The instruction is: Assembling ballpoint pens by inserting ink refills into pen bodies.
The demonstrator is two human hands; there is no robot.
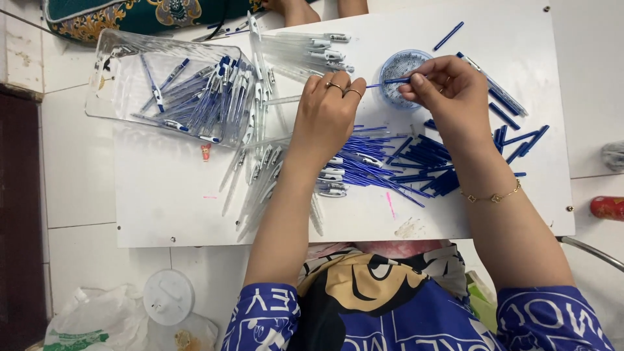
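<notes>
My left hand (328,107) and my right hand (448,88) meet over a white board (169,201), pinching a thin blue pen refill (389,82) between them. The refill lies level, just in front of a small round blue dish (398,65) filled with tiny metal springs. My left hand wears two rings; my right wrist carries a gold bracelet. Under my forearms spreads a pile of blue refills (396,162) and blue end caps (513,146). Clear pen barrels (263,175) lie scattered left of the pile.
A clear plastic tray (114,84) at the board's upper left holds several assembled pens. More clear barrels (312,49) lie at the top. A white lid (168,296) and plastic bag (91,325) sit on the tiled floor; a red object (608,208) lies at right.
</notes>
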